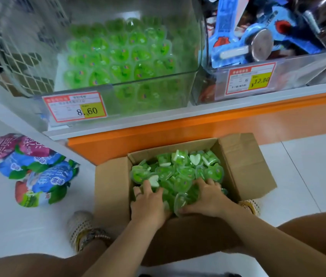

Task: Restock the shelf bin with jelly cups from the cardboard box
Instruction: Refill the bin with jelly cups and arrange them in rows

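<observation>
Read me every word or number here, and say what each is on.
"8.60": yellow patch of the left price tag, on the jelly cup bin.
"¥12.80" and "斤": right price tag, on the bin of blue packets.
Other print on both tags: too small to read.
Chinese characters on the snack bags on the floor: too blurred.
Logos on the jelly cups: too small.

Fingertips of the left hand (148,202) and right hand (208,196) are hidden among the jelly cups (178,172); the grip cannot be determined. Shelf bin (158,76) top is cropped. Price tag (75,106) fine print is illegible.
</observation>
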A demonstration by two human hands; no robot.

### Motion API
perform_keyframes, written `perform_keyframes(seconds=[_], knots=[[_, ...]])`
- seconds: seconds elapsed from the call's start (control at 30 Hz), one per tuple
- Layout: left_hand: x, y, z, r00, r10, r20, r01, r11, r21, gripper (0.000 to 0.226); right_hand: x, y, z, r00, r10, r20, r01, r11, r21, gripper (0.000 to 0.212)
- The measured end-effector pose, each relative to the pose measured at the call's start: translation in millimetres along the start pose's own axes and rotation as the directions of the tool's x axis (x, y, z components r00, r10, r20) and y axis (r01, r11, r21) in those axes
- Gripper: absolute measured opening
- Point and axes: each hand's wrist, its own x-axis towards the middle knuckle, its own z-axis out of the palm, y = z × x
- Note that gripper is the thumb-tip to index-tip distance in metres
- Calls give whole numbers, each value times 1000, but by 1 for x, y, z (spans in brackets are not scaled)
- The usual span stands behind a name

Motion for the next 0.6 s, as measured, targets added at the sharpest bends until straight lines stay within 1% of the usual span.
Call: perform_keyframes(seconds=[0.07, 0.1, 0.23, 0.27, 0.33, 0.4, 0.47, 0.6], knots=[[-1, 2, 1, 1000, -8, -9, 8, 1000, -3, 63, 1, 0, -2, 1000, 0, 1, 0, 1000, 28, 97], [-1, 3, 2, 1000, -8, -1, 8, 1000, 4, 63, 0, -1, -2, 1000, -2, 14, 2, 1000, 27, 94], [4, -4, 1, 998, 3, 55, -1, 999, -44, 58, -1, -5, 9, 998, -30, 52, 30, 999, -12, 103], [7, -7, 2, 998, 19, 58, -15, 998, -68, 57, -1, -6, 11, 998, -36, 50, 36, 999, -12, 102], [9, -9, 2, 997, 16, 72, -10, 996, -86, 58, 1, -6, 9, 998, -54, 44, 54, 999, -2, 92], [7, -7, 2, 994, -26, 103, 38, 992, -119, 64, 3, -4, 5, 996, -75, 47, 74, 997, 23, 80], [3, -2, 2, 996, -35, 87, 49, 985, -164, 69, 4, -2, 3, 995, -88, 57, 85, 995, 53, 71], [1, 1, 9, 998, -57, 15, 58, 972, -226, 69, 2, 2, 3, 995, -82, 54, 76, 992, 100, 63]])
